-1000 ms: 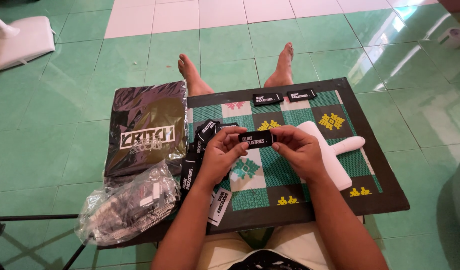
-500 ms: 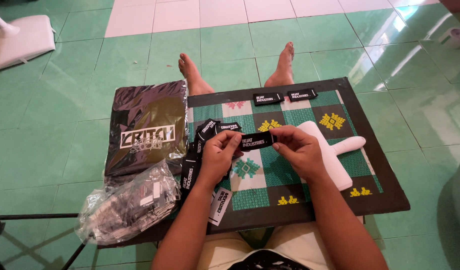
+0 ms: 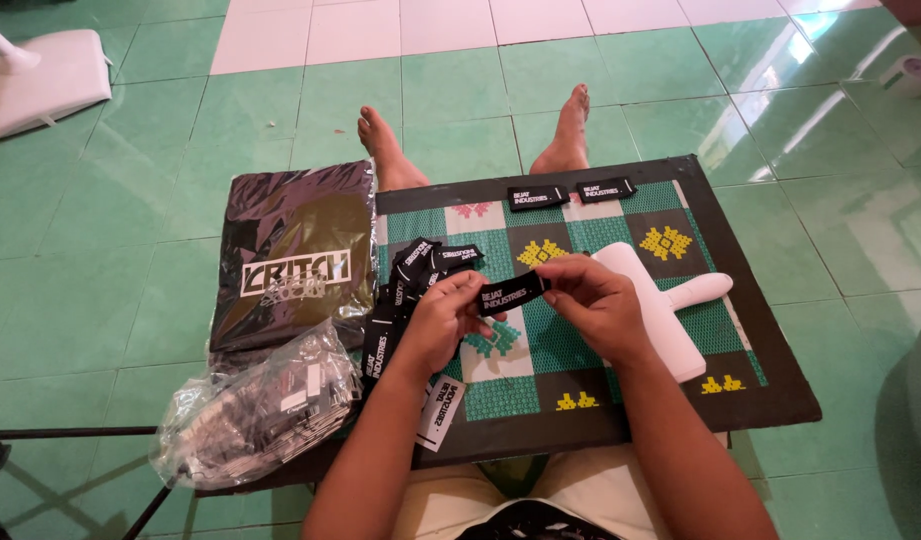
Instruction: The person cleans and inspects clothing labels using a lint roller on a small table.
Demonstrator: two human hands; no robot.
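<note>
Only two labels (image 3: pixel 565 194) apart.

Labels and bags on the patterned board, hands at centre.
Black strip label (image 3: pixel 512 294) pinched between left hand (image 3: pixel 442 322) and right hand (image 3: pixel 592 303); two black labels (image 3: pixel 570 193) at 12 o'clock; label pile (image 3: pixel 412 280), dark printed bag (image 3: pixel 298 255) at 9; clear plastic bag (image 3: pixel 255 412) at 8.

Bare forearms, no sleeves, bare feet, pale shorts, perhaps a dark shirt hem at bottom edge
</note>
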